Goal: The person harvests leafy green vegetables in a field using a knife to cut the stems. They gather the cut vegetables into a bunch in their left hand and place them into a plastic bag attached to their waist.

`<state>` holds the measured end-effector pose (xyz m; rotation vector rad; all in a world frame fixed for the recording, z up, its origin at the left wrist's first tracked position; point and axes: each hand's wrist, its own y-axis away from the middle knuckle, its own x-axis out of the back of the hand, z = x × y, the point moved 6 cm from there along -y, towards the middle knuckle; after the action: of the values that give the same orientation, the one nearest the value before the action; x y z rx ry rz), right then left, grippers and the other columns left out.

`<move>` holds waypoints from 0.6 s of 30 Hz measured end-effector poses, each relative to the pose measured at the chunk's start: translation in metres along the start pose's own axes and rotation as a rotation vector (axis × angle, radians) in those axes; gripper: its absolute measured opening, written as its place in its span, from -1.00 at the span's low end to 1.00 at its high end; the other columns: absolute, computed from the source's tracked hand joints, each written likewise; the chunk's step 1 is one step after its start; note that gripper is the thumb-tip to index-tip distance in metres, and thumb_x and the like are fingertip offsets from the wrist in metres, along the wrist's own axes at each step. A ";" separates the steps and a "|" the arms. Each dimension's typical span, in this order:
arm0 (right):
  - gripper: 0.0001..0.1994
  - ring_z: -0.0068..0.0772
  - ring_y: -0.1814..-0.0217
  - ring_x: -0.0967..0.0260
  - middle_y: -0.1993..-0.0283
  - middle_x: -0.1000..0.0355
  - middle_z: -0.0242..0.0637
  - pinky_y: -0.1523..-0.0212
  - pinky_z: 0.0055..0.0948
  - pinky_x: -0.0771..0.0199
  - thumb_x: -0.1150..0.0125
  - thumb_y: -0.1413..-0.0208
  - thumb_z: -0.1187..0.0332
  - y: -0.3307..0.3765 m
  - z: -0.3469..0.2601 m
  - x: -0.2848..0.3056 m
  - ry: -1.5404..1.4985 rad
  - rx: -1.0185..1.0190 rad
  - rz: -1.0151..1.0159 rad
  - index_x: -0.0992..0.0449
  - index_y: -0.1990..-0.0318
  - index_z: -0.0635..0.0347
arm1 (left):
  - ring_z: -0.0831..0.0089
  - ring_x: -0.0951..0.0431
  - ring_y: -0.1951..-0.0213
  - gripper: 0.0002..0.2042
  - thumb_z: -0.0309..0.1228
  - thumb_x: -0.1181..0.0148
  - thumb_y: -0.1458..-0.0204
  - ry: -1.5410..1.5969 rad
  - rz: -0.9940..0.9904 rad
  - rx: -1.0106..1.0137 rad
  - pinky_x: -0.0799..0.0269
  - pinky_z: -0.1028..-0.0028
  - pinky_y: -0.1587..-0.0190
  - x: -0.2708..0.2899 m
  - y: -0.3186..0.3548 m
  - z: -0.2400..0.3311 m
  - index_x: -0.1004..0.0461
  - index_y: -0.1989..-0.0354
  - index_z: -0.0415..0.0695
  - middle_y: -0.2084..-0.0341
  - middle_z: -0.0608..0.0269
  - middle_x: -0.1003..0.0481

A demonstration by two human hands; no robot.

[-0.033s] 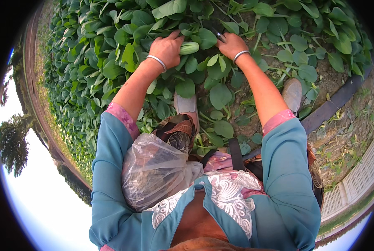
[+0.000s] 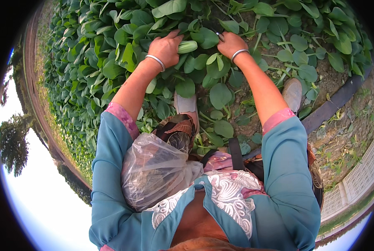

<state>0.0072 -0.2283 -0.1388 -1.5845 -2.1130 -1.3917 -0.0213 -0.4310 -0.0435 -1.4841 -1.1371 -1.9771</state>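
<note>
My left hand (image 2: 165, 49) is closed around a bok choy (image 2: 187, 47), its pale green cut base pointing right out of the grip. The leafy part is lost among the other leaves. In my right hand (image 2: 232, 45) is a small knife (image 2: 220, 37); a short shiny piece shows at the fingers, and its far end disappears into shadow between the leaves. Both hands are low in the dense bok choy plants (image 2: 141, 17), a short gap apart. Another bok choy (image 2: 169, 8) lies on top of the leaves beyond my left hand.
My shoes (image 2: 293, 94) stand among the plants. A clear plastic bag (image 2: 153, 171) covers my left knee. At the right, a dark strip (image 2: 329, 108) edges the bed, and a pale lattice crate (image 2: 354, 180) lies on the ground beyond it.
My left hand and the bok choy in it have shifted very slightly left. The knife has tilted a little, and less of it shows beyond my right fingers.
</note>
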 end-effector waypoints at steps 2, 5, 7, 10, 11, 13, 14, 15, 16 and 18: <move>-0.62 0.01 0.01 -0.48 0.10 -0.55 -0.08 0.01 -0.11 -0.45 -0.12 -0.08 0.03 0.003 -0.006 0.003 0.043 0.004 0.003 -0.59 0.16 0.12 | 0.23 -0.52 -0.02 -0.47 -0.49 -0.11 0.18 0.058 -0.032 0.051 -0.41 0.22 -0.03 -0.002 0.000 -0.007 -0.45 -0.11 -0.07 -0.23 0.21 -0.33; -0.63 0.00 0.01 -0.48 0.10 -0.55 -0.09 0.01 -0.11 -0.46 -0.14 -0.09 0.03 0.005 -0.012 0.005 0.067 0.006 -0.013 -0.60 0.15 0.12 | 0.19 -0.51 -0.04 -0.47 -0.50 -0.11 0.17 0.141 -0.022 0.110 -0.44 0.25 -0.07 -0.001 0.001 -0.014 -0.47 -0.11 -0.05 -0.24 0.27 -0.34; -0.63 0.01 0.01 -0.49 0.11 -0.55 -0.07 0.01 -0.11 -0.47 -0.15 -0.09 0.03 0.003 -0.013 0.003 0.069 0.004 -0.012 -0.60 0.14 0.12 | 0.17 -0.51 -0.04 -0.48 -0.50 -0.11 0.17 0.181 -0.004 0.114 -0.45 0.27 -0.07 -0.001 0.001 -0.018 -0.48 -0.10 -0.03 -0.23 0.27 -0.35; -0.62 0.01 0.00 -0.49 0.11 -0.55 -0.03 0.01 -0.09 -0.48 -0.17 -0.09 0.03 -0.001 -0.013 0.000 0.056 0.002 0.018 -0.60 0.15 0.15 | 0.13 -0.52 -0.01 -0.48 -0.51 -0.11 0.17 0.212 0.035 0.094 -0.47 0.28 -0.06 -0.008 0.001 -0.023 -0.48 -0.11 -0.02 -0.23 0.29 -0.36; -0.62 0.01 0.00 -0.49 0.12 -0.55 -0.03 0.01 -0.09 -0.48 -0.17 -0.09 0.03 -0.001 -0.015 0.000 0.058 0.008 0.022 -0.60 0.15 0.15 | 0.13 -0.52 -0.01 -0.47 -0.52 -0.11 0.17 0.222 0.041 0.097 -0.47 0.27 -0.06 -0.009 0.001 -0.025 -0.48 -0.11 -0.02 -0.22 0.29 -0.36; -0.62 0.01 0.01 -0.49 0.13 -0.55 -0.03 0.00 -0.09 -0.48 -0.17 -0.08 0.03 0.000 -0.017 -0.002 0.064 0.018 0.028 -0.60 0.15 0.15 | 0.13 -0.49 -0.07 -0.48 -0.47 -0.17 0.15 0.237 0.026 0.093 -0.44 0.28 -0.09 -0.011 0.002 -0.028 -0.47 -0.12 0.01 -0.23 0.24 -0.35; -0.62 0.01 0.01 -0.49 0.13 -0.55 -0.03 0.00 -0.09 -0.48 -0.17 -0.08 0.04 -0.001 -0.017 -0.001 0.065 0.029 0.026 -0.60 0.15 0.16 | 0.13 -0.47 -0.09 -0.48 -0.44 -0.20 0.14 0.245 0.018 0.091 -0.43 0.28 -0.10 -0.012 0.002 -0.029 -0.47 -0.13 0.02 -0.24 0.22 -0.35; -0.62 0.02 0.02 -0.49 0.13 -0.55 -0.02 0.00 -0.09 -0.48 -0.17 -0.08 0.04 -0.001 -0.018 -0.001 0.065 0.041 0.023 -0.59 0.15 0.16 | 0.13 -0.47 -0.10 -0.48 -0.44 -0.20 0.14 0.250 0.018 0.092 -0.43 0.28 -0.10 -0.013 0.002 -0.029 -0.47 -0.13 0.01 -0.24 0.21 -0.35; -0.62 0.02 0.02 -0.49 0.13 -0.55 -0.02 0.01 -0.09 -0.48 -0.17 -0.08 0.05 -0.002 -0.018 0.000 0.066 0.054 0.022 -0.59 0.14 0.16 | 0.13 -0.47 -0.10 -0.48 -0.44 -0.21 0.13 0.255 0.017 0.093 -0.43 0.29 -0.10 -0.012 0.002 -0.028 -0.47 -0.13 0.01 -0.23 0.20 -0.35; -0.63 0.04 0.04 -0.50 0.14 -0.55 -0.01 0.01 -0.09 -0.48 -0.16 -0.09 0.06 -0.001 -0.015 -0.002 0.041 0.058 0.043 -0.58 0.15 0.17 | 0.13 -0.47 -0.10 -0.49 -0.43 -0.21 0.13 0.263 0.017 0.090 -0.43 0.29 -0.10 -0.013 0.002 -0.028 -0.46 -0.13 0.01 -0.23 0.20 -0.35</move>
<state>0.0014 -0.2402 -0.1323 -1.5571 -2.0643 -1.3254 -0.0323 -0.4565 -0.0572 -1.1449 -1.0794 -2.0100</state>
